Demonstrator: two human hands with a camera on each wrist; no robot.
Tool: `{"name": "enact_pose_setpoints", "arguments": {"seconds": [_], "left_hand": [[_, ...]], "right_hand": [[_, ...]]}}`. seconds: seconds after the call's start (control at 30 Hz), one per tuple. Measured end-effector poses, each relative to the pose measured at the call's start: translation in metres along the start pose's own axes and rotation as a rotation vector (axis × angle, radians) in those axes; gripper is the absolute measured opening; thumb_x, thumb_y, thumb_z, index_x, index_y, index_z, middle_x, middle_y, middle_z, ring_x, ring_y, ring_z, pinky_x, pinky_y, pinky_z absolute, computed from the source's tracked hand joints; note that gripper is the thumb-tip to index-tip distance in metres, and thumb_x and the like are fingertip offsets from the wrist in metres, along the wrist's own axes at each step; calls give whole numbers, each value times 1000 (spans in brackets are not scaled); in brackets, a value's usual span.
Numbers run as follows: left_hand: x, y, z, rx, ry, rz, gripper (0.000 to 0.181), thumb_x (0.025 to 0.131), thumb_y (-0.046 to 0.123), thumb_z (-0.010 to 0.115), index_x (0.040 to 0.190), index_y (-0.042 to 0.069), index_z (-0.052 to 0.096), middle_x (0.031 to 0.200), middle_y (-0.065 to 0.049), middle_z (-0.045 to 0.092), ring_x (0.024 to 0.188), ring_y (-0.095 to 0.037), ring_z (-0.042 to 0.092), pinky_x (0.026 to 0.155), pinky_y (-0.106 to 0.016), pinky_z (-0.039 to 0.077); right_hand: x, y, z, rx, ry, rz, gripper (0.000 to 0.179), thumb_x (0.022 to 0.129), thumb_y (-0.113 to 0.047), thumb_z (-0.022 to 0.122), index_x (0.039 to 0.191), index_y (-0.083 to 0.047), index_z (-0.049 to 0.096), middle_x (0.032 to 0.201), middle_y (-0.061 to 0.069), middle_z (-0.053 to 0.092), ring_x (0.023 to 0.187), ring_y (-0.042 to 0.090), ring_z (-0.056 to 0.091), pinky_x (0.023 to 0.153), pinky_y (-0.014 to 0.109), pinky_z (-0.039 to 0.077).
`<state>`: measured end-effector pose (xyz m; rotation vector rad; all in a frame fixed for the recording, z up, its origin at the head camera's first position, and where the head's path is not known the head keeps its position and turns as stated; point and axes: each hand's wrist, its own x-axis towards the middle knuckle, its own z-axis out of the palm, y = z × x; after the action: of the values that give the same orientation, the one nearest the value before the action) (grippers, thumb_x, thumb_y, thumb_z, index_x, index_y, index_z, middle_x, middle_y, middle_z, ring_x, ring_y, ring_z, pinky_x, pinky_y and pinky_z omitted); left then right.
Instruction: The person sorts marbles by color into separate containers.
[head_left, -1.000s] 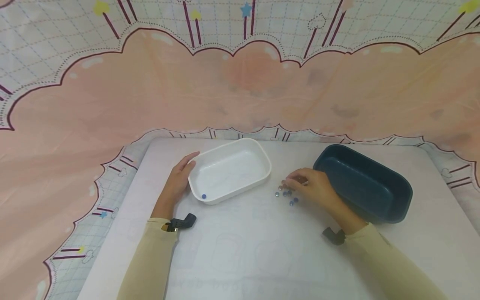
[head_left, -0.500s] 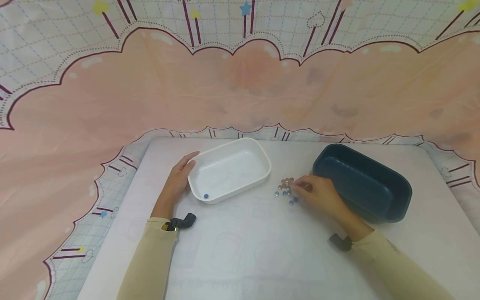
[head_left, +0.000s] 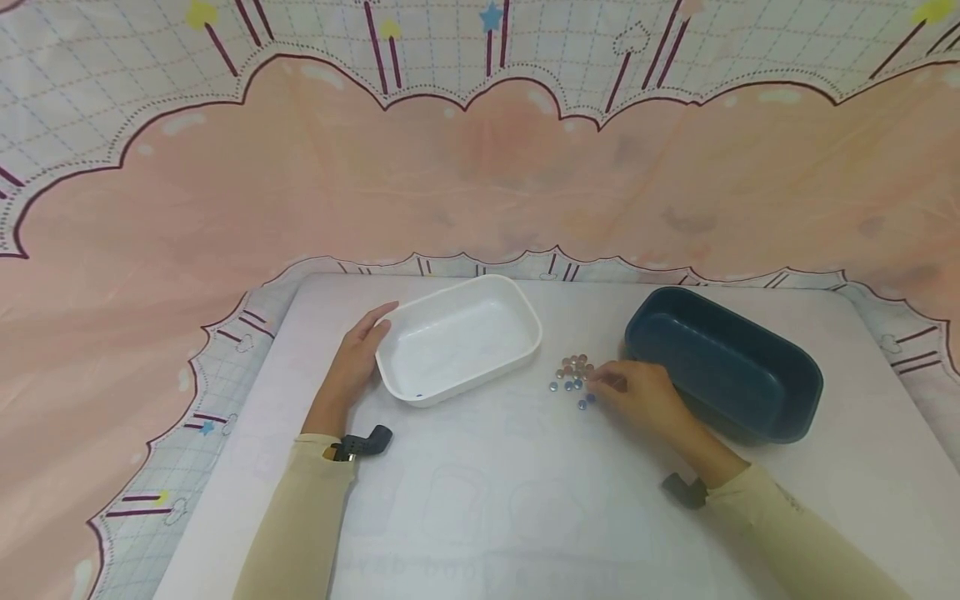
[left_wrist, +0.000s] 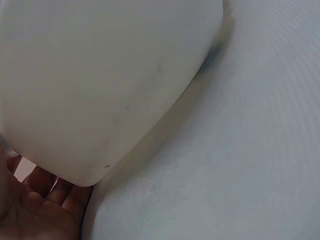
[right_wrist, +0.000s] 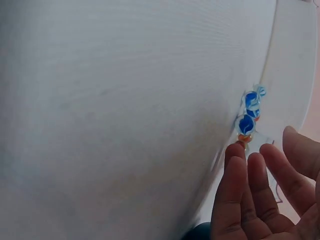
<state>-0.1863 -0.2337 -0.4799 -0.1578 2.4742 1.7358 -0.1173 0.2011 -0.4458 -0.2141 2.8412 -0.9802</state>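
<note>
My left hand [head_left: 356,362] holds the left end of a white dish [head_left: 528,358], thumb and fingers at its rim. In the left wrist view, several fingers [left_wrist: 65,192] reach round below the corner of the dish [left_wrist: 110,90]. A sliver of a blue marble [head_left: 419,396] shows inside at the near wall. My right hand [head_left: 641,396] is beside a cluster of glass marbles, its fingertips right at the nearest ones. Blue-swirled marbles [right_wrist: 246,124] and an orange one [right_wrist: 244,138] show ahead of those fingertips in the right wrist view, with the thumb [right_wrist: 300,150] held apart from the fingers.
A dark blue dish [head_left: 720,367] stands at the right, just behind my right hand and forearm. Both dishes stand on a white tabletop [head_left: 480,500]. A patterned peach and white cloth [head_left: 480,183] hangs behind the table.
My right hand has drawn a little right and nearer, uncovering marbles at the back of the cluster. The blue marble in the white dish has shifted right and is mostly hidden by the near wall.
</note>
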Motion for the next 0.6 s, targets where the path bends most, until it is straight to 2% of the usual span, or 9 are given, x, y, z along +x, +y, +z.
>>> {"name": "enact_pose_setpoints", "arguments": {"seconds": [0.27, 0.43, 0.6], "left_hand": [[0, 1, 1, -1, 2, -7, 47, 106, 53, 43, 151, 40, 47, 165, 8, 37, 155, -21, 31, 126, -50, 27], [0, 3, 2, -8, 6, -10, 46, 106, 52, 44, 151, 40, 48, 164, 9, 38, 154, -20, 33, 125, -50, 28], [1, 3, 3, -10, 6, -4, 46, 106, 53, 44, 150, 41, 48, 163, 8, 40, 153, -21, 35, 125, -50, 29]], "right_hand": [[1, 4, 0, -6, -40, 4, 20, 95, -26, 72, 111, -14, 78, 115, 9, 77, 113, 31, 65, 98, 54, 51], [2, 8, 0, -7, -56, -4, 18, 94, -23, 74, 110, -15, 78, 112, 6, 78, 111, 29, 66, 97, 53, 53], [5, 9, 0, -9, -85, 6, 17, 94, -26, 74, 108, -18, 79, 110, 3, 78, 107, 26, 66, 95, 52, 52]]}}
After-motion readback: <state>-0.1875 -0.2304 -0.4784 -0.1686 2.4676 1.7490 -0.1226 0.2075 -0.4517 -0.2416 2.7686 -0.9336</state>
